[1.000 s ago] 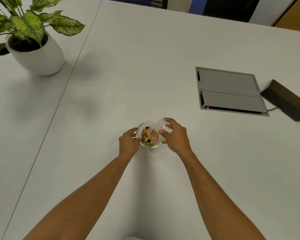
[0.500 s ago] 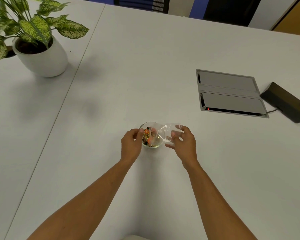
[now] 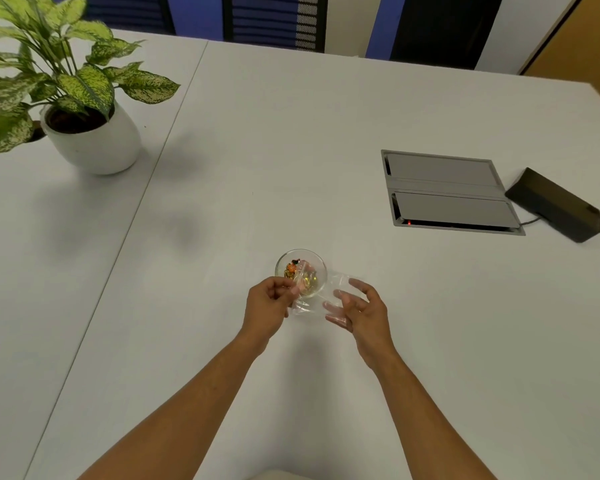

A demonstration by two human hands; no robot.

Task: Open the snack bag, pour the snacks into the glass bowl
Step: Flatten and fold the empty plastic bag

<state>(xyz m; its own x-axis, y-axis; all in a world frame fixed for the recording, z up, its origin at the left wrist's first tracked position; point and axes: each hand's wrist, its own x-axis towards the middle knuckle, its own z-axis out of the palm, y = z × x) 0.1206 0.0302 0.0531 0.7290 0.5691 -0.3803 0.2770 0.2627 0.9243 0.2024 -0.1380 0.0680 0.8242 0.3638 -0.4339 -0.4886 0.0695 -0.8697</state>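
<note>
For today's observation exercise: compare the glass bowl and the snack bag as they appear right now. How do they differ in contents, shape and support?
Contents: the glass bowl holds colourful snacks; the snack bag looks empty.
Shape: the bowl is round and rigid; the bag is flat, limp and crumpled.
Support: the bowl stands on the table; the bag is pinched by the left hand, with the right hand open at it.
Shared: both are transparent.

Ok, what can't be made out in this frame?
Head view only:
- snack bag: clear film, blurred; cannot tell if any snacks remain inside.
- snacks in the glass bowl: too small to identify.
- right hand: grip on the bag unclear.
- left hand: fingertips curl inward, contact hidden.
</note>
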